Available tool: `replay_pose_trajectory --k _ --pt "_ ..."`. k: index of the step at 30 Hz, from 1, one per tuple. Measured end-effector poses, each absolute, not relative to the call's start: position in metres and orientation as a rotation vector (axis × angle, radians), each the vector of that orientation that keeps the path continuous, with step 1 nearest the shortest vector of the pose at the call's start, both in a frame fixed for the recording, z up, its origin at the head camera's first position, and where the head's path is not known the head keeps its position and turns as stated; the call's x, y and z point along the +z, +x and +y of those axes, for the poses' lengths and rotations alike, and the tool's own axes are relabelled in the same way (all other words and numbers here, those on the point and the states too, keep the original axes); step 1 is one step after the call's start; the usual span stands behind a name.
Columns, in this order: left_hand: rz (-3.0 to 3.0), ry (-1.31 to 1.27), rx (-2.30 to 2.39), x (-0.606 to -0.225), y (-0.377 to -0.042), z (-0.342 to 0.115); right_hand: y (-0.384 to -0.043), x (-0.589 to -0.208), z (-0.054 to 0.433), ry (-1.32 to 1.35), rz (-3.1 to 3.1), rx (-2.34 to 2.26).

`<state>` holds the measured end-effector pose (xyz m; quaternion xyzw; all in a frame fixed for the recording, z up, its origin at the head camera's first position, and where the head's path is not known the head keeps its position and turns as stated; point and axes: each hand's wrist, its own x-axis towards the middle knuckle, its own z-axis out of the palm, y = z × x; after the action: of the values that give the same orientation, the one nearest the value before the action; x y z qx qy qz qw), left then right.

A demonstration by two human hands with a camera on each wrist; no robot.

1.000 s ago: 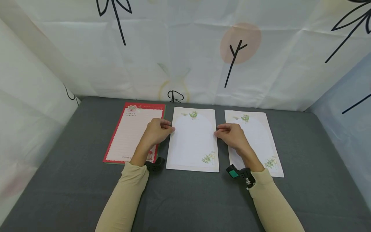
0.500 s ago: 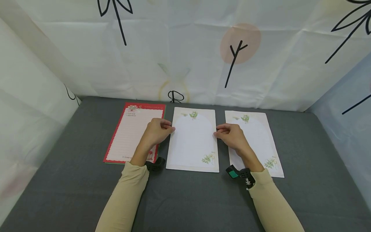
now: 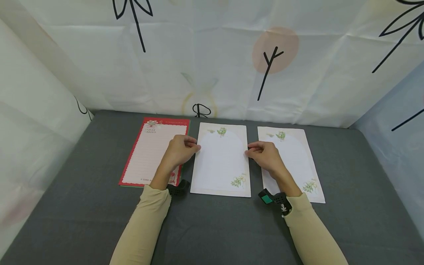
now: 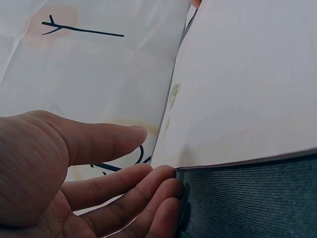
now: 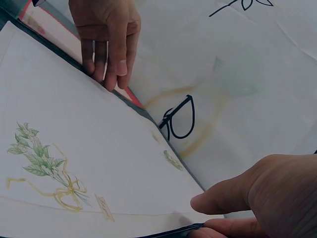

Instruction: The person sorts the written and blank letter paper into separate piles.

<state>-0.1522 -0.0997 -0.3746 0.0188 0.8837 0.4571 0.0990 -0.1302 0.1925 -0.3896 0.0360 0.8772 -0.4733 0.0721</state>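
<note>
A white sheet stack (image 3: pixel 220 158) printed with green leaves lies flat in the middle of the grey table. At its left edge, my left hand (image 3: pixel 180 149) touches the paper with extended fingertips; in the left wrist view the thumb (image 4: pixel 106 144) stands apart from the fingers. My right hand (image 3: pixel 264 154) touches the opposite edge with its fingertips, and the right wrist view shows its thumb (image 5: pixel 225 196) by the paper's edge, apart from the fingers below. Whether either thumb presses on the paper is hard to tell.
A red-bordered lined sheet (image 3: pixel 149 158) lies under the left forearm, with a green edge beneath it. Another leaf-printed white sheet (image 3: pixel 289 154) lies partly under the right hand and wrist. Behind the grey table (image 3: pixel 215 228) hangs a white patterned curtain (image 3: pixel 228 55).
</note>
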Motion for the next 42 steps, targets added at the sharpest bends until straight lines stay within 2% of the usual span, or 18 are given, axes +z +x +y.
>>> replay_pose_trajectory --k 42 --pt "2.596 0.043 1.536 -0.3781 -0.1534 -0.0996 -0.1268 -0.391 0.1834 0.182 2.657 -1.576"
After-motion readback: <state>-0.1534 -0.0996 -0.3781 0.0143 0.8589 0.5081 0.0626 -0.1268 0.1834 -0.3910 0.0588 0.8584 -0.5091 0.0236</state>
